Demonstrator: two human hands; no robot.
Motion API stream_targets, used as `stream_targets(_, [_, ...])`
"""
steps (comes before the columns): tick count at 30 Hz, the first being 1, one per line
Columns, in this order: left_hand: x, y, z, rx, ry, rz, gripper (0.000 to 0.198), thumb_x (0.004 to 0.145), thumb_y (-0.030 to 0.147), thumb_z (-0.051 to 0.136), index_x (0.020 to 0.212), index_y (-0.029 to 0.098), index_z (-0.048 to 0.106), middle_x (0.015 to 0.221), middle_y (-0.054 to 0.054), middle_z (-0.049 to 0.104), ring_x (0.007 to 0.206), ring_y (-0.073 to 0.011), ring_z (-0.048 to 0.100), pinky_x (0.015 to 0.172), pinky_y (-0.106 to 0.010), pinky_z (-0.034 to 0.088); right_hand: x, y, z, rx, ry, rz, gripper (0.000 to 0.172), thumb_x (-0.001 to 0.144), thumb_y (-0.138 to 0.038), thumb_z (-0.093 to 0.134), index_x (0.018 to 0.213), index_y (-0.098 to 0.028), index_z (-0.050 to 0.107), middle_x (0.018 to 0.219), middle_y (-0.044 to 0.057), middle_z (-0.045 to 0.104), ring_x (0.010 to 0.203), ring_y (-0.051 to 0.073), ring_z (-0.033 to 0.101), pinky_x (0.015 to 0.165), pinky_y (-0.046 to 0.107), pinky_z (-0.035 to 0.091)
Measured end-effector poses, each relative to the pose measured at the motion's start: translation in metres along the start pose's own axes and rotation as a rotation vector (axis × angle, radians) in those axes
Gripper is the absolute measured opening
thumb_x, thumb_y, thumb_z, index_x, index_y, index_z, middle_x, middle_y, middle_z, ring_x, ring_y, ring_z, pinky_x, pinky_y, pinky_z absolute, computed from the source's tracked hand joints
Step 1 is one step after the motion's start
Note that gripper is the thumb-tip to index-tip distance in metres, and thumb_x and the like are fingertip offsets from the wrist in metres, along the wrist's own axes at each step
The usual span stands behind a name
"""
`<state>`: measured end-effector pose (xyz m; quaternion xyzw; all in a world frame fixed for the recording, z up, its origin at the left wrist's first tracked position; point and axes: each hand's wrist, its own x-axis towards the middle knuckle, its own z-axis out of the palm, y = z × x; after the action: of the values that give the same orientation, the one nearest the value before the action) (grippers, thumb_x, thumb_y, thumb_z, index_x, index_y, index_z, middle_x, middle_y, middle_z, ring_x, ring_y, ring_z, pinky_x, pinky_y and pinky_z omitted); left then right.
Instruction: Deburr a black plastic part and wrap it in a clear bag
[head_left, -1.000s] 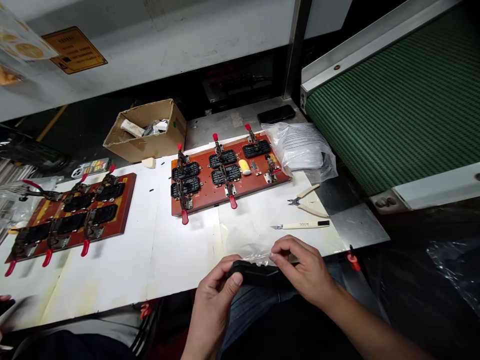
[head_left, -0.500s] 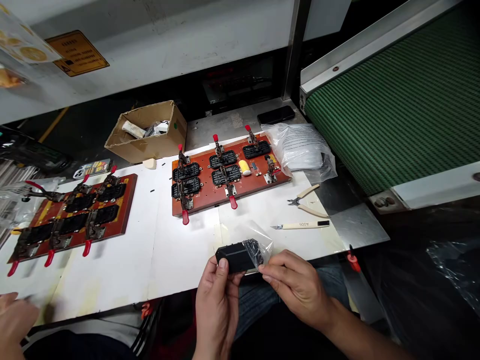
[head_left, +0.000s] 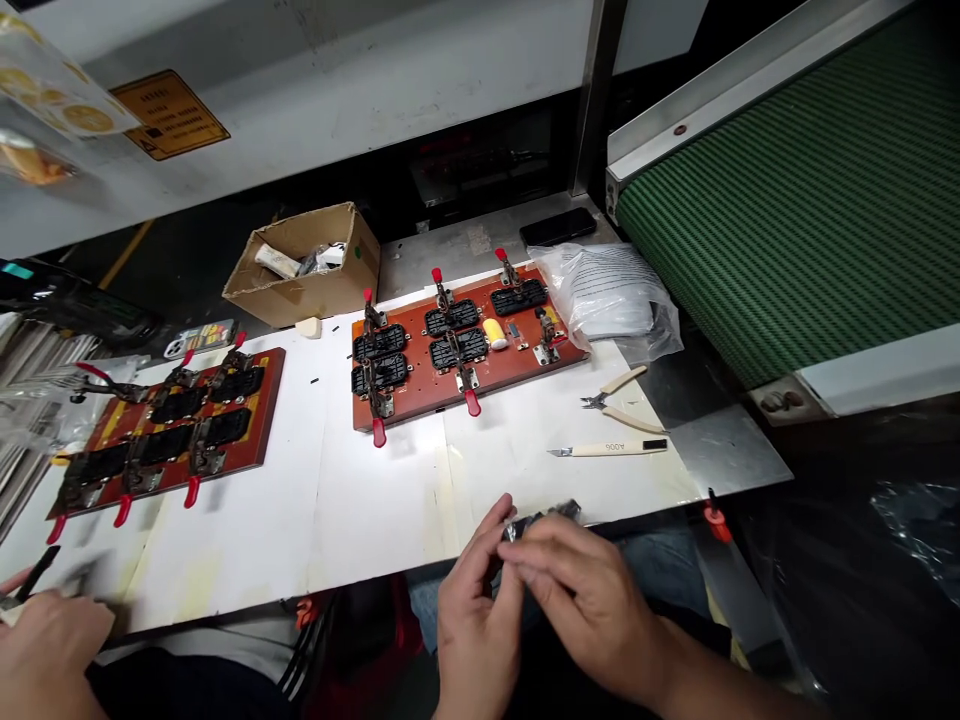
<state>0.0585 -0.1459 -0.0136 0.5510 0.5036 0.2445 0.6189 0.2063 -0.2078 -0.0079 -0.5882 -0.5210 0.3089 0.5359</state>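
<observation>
Close to the table's front edge, my left hand [head_left: 480, 610] is closed around a black plastic part [head_left: 559, 513] in shiny clear film. My right hand [head_left: 592, 590] is closed too, its thumb and forefinger pinching at the near end of the wrapped part, beside my left thumb. Most of the part is hidden behind my right fingers. Beyond my hands lie a craft knife [head_left: 607, 449] and side cutters [head_left: 616, 398] with cream handles. Further back, a red-brown fixture board [head_left: 480, 375] carries several black parts under red-handled toggle clamps.
Another clamp board [head_left: 259, 430] stands left, with a co-worker's hand [head_left: 56, 640] near it holding something. At the back are a cardboard box [head_left: 300, 295], a phone [head_left: 559, 227] and a plastic bag of pale sheets [head_left: 619, 300]. A green conveyor belt [head_left: 810, 210] slopes at right.
The black part has turned and tilted, now mostly covered by my right hand. Both hands have come together. The co-worker's hand at left has moved slightly right.
</observation>
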Motion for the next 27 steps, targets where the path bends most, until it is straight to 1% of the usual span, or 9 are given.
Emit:
stream_targets(2, [0.002, 0.001, -0.003, -0.008, -0.044, -0.014, 0.036, 0.094, 0.043, 0.074, 0.129, 0.033, 0.076, 0.149, -0.006, 0.067, 0.142, -0.0316, 0.059, 0.125, -0.050, 0.044, -0.001, -0.001, 0.000, 0.043, -0.024, 0.024, 0.035, 0.104, -0.014, 0.057, 0.132, -0.030, 0.069, 0.109, 0.003, 0.072, 0.099, 0.015, 0.069, 0.089, 0.028, 0.058])
stream_targets(6, [0.002, 0.005, -0.008, -0.258, -0.193, -0.084, 0.034, 0.097, 0.047, 0.070, 0.124, 0.028, 0.080, 0.149, -0.009, 0.067, 0.148, -0.0340, 0.052, 0.128, -0.050, 0.038, 0.000, 0.003, -0.010, 0.072, 0.087, 0.216, 0.029, 0.105, -0.024, 0.060, 0.132, -0.034, 0.066, 0.108, 0.000, 0.073, 0.096, 0.013, 0.069, 0.087, 0.025, 0.056])
stream_targets(9, [0.004, 0.009, -0.009, -0.271, -0.234, -0.090, 0.030, 0.099, 0.042, 0.069, 0.122, 0.026, 0.080, 0.144, -0.009, 0.069, 0.143, -0.0308, 0.055, 0.126, -0.043, 0.039, 0.000, 0.004, -0.023, 0.212, 0.085, 0.344, 0.022, 0.105, -0.034, 0.062, 0.127, -0.033, 0.068, 0.108, 0.000, 0.072, 0.093, 0.013, 0.068, 0.084, 0.024, 0.056])
stream_targets(12, [0.011, 0.015, -0.006, -0.320, -0.212, -0.183, 0.036, 0.091, 0.036, 0.080, 0.126, 0.027, 0.074, 0.125, -0.008, 0.073, 0.119, -0.0238, 0.065, 0.100, -0.033, 0.056, -0.001, 0.005, -0.034, 0.401, 0.049, 0.422, 0.020, 0.104, -0.040, 0.064, 0.122, -0.031, 0.069, 0.100, -0.001, 0.071, 0.086, 0.011, 0.065, 0.077, 0.021, 0.055])
stream_targets(15, [0.018, 0.021, -0.002, -0.439, -0.285, -0.275, 0.044, 0.086, 0.036, 0.086, 0.126, 0.025, 0.070, 0.107, -0.008, 0.071, 0.094, -0.0190, 0.063, 0.073, -0.027, 0.056, -0.002, 0.009, -0.039, 0.558, 0.036, 0.437, 0.019, 0.103, -0.041, 0.066, 0.119, -0.030, 0.069, 0.092, -0.002, 0.068, 0.081, 0.010, 0.061, 0.074, 0.020, 0.053])
stream_targets(17, [0.021, 0.024, 0.001, -0.419, -0.371, -0.299, 0.035, 0.086, 0.038, 0.086, 0.113, 0.020, 0.073, 0.097, -0.007, 0.069, 0.083, -0.0167, 0.061, 0.069, -0.027, 0.053, -0.002, 0.010, -0.040, 0.641, 0.023, 0.442, 0.020, 0.102, -0.041, 0.068, 0.118, -0.028, 0.068, 0.092, -0.002, 0.068, 0.082, 0.010, 0.061, 0.076, 0.021, 0.052])
stream_targets(20, [0.022, 0.025, 0.005, -0.291, -0.438, -0.299, 0.028, 0.090, 0.044, 0.081, 0.096, 0.017, 0.074, 0.089, -0.005, 0.070, 0.077, -0.0145, 0.059, 0.070, -0.026, 0.050, -0.002, 0.011, -0.037, 0.725, -0.008, 0.453, 0.021, 0.102, -0.040, 0.069, 0.118, -0.027, 0.067, 0.092, -0.002, 0.067, 0.082, 0.010, 0.061, 0.077, 0.021, 0.053])
stream_targets(23, [0.019, 0.027, 0.006, -0.157, -0.418, -0.264, 0.032, 0.094, 0.049, 0.074, 0.091, 0.018, 0.071, 0.086, -0.004, 0.069, 0.075, -0.0146, 0.057, 0.068, -0.025, 0.048, 0.000, 0.009, -0.037, 0.686, 0.006, 0.474, 0.023, 0.101, -0.039, 0.069, 0.119, -0.026, 0.066, 0.093, -0.001, 0.066, 0.081, 0.010, 0.063, 0.075, 0.023, 0.056])
stream_targets(27, [0.016, 0.038, -0.002, -0.181, -0.215, -0.222, 0.031, 0.092, 0.049, 0.076, 0.086, 0.020, 0.066, 0.074, 0.001, 0.062, 0.066, -0.0130, 0.054, 0.062, -0.024, 0.048, 0.005, 0.000, -0.046, 0.422, 0.074, 0.499, 0.027, 0.100, -0.035, 0.067, 0.125, -0.025, 0.065, 0.105, 0.004, 0.069, 0.086, 0.013, 0.067, 0.077, 0.026, 0.060])
